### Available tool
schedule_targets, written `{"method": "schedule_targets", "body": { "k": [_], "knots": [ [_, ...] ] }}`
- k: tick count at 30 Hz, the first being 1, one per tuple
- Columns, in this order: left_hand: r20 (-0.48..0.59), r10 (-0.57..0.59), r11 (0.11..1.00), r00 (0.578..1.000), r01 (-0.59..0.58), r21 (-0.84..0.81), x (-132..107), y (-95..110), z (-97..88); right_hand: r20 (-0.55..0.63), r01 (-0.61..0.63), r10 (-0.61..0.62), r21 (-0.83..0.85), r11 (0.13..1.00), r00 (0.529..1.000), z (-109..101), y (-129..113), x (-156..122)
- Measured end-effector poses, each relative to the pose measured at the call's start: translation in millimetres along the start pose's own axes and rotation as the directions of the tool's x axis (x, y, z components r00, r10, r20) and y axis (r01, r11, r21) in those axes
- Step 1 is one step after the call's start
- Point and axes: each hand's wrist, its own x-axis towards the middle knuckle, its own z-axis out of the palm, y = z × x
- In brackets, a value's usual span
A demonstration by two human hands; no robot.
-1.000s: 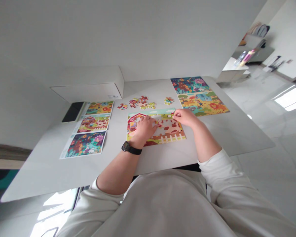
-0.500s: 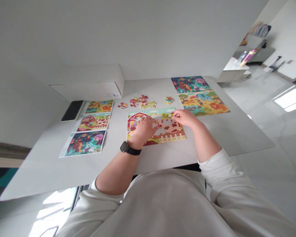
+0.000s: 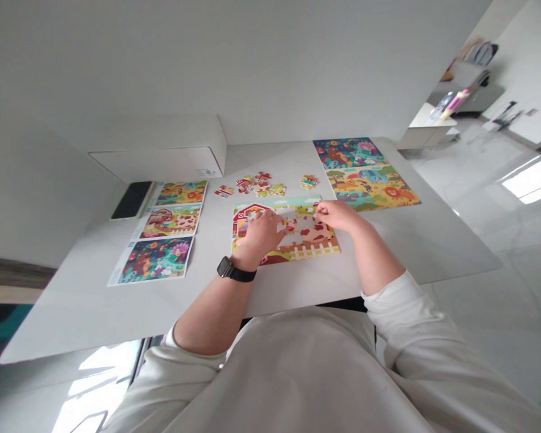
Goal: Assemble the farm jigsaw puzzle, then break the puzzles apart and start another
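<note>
A partly built farm puzzle [image 3: 306,243] with a red barn and a white fence lies in front of me on the white table [image 3: 94,300]. My left hand [image 3: 260,233], with a black watch on the wrist, rests on the puzzle's left half, fingers bent down on the pieces. My right hand [image 3: 336,214] is at the puzzle's upper right edge, fingers pinched together on a small piece I cannot make out. Several loose pieces [image 3: 260,185] lie just beyond the puzzle.
Two finished puzzles [image 3: 365,174] lie at the far right. A sheet of three reference pictures [image 3: 165,234] lies at the left, with a black phone [image 3: 132,200] and a white box [image 3: 162,150] behind it. A small pile of pieces [image 3: 309,181] sits apart.
Both hands stay on the farm puzzle; the left hand has shifted slightly to the left. The view has tilted a little.
</note>
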Motion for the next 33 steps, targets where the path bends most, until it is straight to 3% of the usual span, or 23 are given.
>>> {"method": "schedule_targets", "body": {
  "k": [13,33],
  "knots": [
    [-0.018,0.08,0.996,0.997,-0.081,-0.045,0,-11,6.5,0.046,-0.021,0.022,-0.011,1.0,0.999,6,3,4],
    [-0.035,0.054,0.998,0.998,-0.055,-0.038,-3,-3,-1.2,0.069,-0.01,0.01,0.0,1.0,0.998,5,1,2]
  ]
}}
